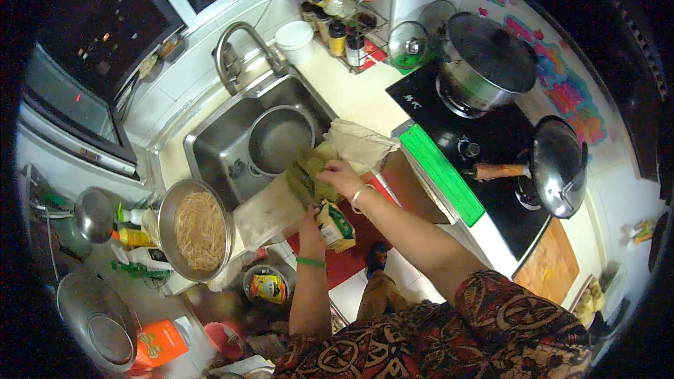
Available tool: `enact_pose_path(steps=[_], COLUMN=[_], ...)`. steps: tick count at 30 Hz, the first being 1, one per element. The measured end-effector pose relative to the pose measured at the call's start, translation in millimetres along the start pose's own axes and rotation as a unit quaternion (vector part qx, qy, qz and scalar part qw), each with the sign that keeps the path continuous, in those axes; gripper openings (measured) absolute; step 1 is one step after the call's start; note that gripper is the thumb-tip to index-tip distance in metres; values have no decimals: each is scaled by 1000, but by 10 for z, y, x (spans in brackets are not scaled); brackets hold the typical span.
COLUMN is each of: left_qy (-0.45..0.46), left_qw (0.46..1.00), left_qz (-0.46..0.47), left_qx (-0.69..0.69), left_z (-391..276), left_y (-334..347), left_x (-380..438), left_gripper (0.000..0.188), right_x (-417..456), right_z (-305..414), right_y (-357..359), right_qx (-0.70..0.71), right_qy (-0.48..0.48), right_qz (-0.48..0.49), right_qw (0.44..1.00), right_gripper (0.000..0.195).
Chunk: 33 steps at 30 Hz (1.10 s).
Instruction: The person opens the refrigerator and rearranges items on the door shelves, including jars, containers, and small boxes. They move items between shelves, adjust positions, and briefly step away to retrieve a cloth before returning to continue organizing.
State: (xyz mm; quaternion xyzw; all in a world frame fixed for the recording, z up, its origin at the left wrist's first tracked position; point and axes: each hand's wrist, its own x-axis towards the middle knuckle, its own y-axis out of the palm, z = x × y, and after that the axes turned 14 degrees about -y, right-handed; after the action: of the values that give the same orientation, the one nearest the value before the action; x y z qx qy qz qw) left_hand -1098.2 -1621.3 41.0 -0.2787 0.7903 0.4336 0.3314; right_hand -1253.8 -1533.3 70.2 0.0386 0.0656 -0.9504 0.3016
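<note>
An olive-green, limp, leafy or cloth-like bundle [305, 176] is stretched between my hands over the front edge of the sink; blur hides its exact kind. My right hand [341, 178] pinches its upper right side. My left hand [311, 231] grips its lower end. A green and cream printed packet [338, 229] is right beside my left fingers; whether they touch it is unclear. Just beyond the bundle, a round metal pot [281, 137] sits in the stainless-steel sink [216, 145]. A cream cloth [363, 145] drapes over the counter corner, near my right hand.
A metal bowl of pale strips [200, 231] stands left of the sink, by several bottles [139, 237]. The curved faucet [226, 52] rises behind. At right, a black gas hob [447, 137] carries a lidded steamer pot [484, 63] and a wooden-handled wok [558, 168].
</note>
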Motion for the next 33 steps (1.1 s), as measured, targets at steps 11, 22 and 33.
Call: enact_pose_path(steps=[11, 22, 33], left_qy=[25, 8, -211], left_qw=[869, 534, 250], left_qz=[272, 523, 648], left_qx=[412, 664, 688], left_z=[561, 4030, 6856], left_y=[822, 2277, 2433], left_x=[-1485, -3158, -4660], left_gripper=[47, 37, 36], right_x=[-3223, -7408, -9785], right_z=[993, -262, 149], right_y=[-1690, -1632, -1209], right_qx=[568, 228, -84], right_qy=[-72, -126, -35], right_qz=[-138, -595, -871], right_qw=[809, 760, 484], right_gripper=[48, 40, 37])
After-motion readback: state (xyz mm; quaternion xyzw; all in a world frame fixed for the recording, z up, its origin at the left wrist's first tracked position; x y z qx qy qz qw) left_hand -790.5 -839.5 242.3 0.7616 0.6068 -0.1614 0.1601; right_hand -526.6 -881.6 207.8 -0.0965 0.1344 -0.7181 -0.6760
